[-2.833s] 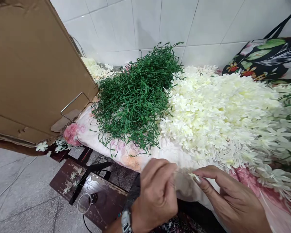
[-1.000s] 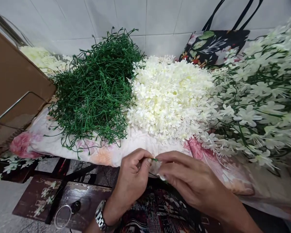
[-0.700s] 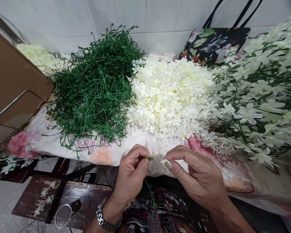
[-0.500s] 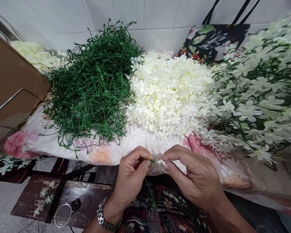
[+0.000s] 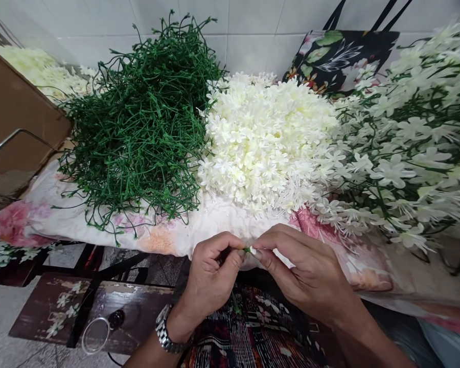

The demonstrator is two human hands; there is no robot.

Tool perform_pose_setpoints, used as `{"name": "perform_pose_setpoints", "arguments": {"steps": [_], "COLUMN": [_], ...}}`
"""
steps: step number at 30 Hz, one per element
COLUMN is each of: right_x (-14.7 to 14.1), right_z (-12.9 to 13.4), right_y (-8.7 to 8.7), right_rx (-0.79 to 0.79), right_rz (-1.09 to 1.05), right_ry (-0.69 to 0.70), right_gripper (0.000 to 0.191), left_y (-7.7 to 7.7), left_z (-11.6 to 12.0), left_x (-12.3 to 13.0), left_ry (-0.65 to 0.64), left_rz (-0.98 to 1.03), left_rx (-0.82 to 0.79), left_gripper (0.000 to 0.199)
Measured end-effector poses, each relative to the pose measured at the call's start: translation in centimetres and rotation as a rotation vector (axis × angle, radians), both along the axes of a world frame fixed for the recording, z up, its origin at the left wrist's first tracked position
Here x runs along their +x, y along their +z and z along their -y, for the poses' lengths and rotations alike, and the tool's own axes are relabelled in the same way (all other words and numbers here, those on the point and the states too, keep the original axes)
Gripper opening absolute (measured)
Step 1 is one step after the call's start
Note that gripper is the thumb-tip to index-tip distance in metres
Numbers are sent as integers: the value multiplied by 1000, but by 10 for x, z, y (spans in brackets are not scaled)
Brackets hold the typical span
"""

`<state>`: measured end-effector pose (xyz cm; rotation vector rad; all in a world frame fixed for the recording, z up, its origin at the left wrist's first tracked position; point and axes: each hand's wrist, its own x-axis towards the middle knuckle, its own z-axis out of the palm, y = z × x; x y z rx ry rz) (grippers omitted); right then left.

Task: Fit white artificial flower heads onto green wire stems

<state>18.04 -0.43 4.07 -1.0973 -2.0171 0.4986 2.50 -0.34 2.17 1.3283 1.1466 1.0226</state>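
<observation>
Low at the centre, my left hand (image 5: 216, 266) pinches a green plastic flower stem (image 5: 236, 301) between thumb and forefinger; its length hangs down over my lap. Facing it, my right hand (image 5: 302, 276) is closed on a small white artificial flower (image 5: 253, 251), mostly hidden by the fingertips. Stem tip and flower meet between the two hands. Beyond my hands lies a heap of loose white flower heads (image 5: 268, 143). To its left is a tangled pile of green stems (image 5: 141, 122). On the right stand many white flowers joined to green stems (image 5: 394, 171).
A floral cloth (image 5: 161, 239) covers the work surface. A cardboard box (image 5: 19, 102) stands at the left, and a black floral bag (image 5: 341, 59) leans on the tiled wall (image 5: 253, 25). Below left are a dark wooden bench (image 5: 138, 312) and a clear plastic cup (image 5: 95, 336).
My hands have drawn closer together, so the gap between stem tip and white flower has closed. The flower is now more covered by my right fingertips. The view has shifted slightly.
</observation>
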Motion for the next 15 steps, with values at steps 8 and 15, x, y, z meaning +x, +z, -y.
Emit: {"name": "perform_pose_setpoints", "arguments": {"steps": [8,15], "right_x": [-1,-3], "right_z": [-6,-9], "right_y": [-6,-9], "right_rx": [31,3], "right_rz": [10,-4], "right_ry": [-49,-44], "right_gripper": [16,16], "left_y": [-5,-5], "left_z": [-7,-7], "left_x": [5,7], "left_ry": [-1,15], "left_rz": [5,14], "left_rx": [-51,-55], "left_gripper": [15,15]}}
